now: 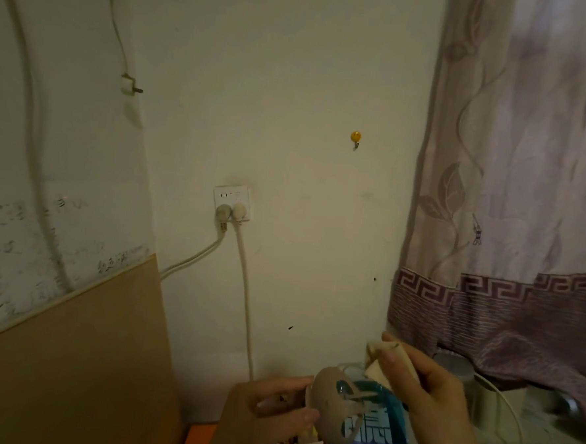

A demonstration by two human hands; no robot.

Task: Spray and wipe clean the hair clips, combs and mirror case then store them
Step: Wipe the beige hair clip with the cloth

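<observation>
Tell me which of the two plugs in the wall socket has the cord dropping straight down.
The right-hand plug: its cord falls nearly vertically. The left plug sends its cord down-left toward the cardboard.

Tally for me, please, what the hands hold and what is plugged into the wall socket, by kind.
Hair clips: 1, the beige hair clip in the left hand
Cloths: 1, the cloth in the right hand
Plugs in the socket: 2
Total: 4

A dim indoor view with a yellowish-green cast. Soft daylight glows through the curtain [513, 187] at upper right, the brightest area. The wall [309, 102] is evenly and weakly lit, with faint shadows beside the hanging cables. The whole picture is soft and grainy, blurrier toward the bottom and right edges. Straight lines bow outward near the left edge from wide-angle distortion.
</observation>
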